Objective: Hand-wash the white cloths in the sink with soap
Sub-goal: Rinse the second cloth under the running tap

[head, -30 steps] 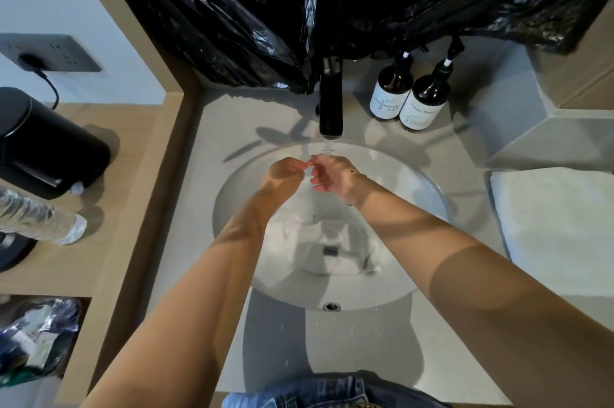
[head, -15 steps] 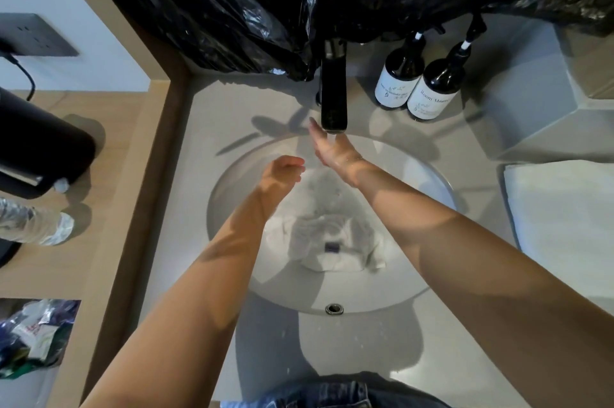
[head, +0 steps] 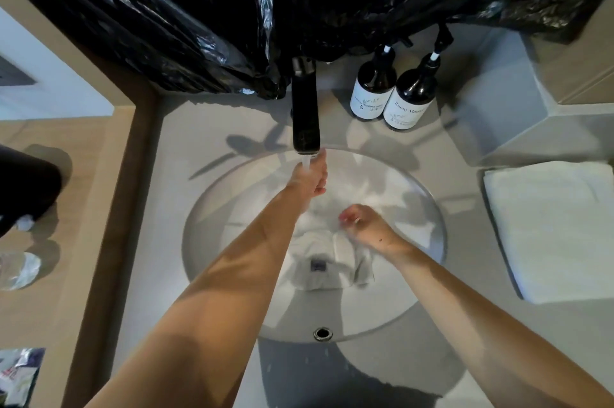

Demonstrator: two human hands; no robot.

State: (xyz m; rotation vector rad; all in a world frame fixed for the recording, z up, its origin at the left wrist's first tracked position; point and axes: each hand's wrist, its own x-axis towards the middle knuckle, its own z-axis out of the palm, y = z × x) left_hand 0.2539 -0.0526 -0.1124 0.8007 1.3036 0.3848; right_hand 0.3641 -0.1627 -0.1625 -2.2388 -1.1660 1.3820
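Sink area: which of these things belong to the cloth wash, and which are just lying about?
Job:
white cloths in the sink
black tap, running
two pump bottles, probably soap
left hand under the stream
right hand over the cloths

Lying about:
folded white towel
black plastic sheeting
plastic water bottle
black appliance

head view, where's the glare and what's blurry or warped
Head view: glare streaks the crinkled black plastic sheet above the black tap; both arms throw hard shadows on the round white basin; the right hand is slightly motion-blurred; wide-angle distortion bends the counter edges.
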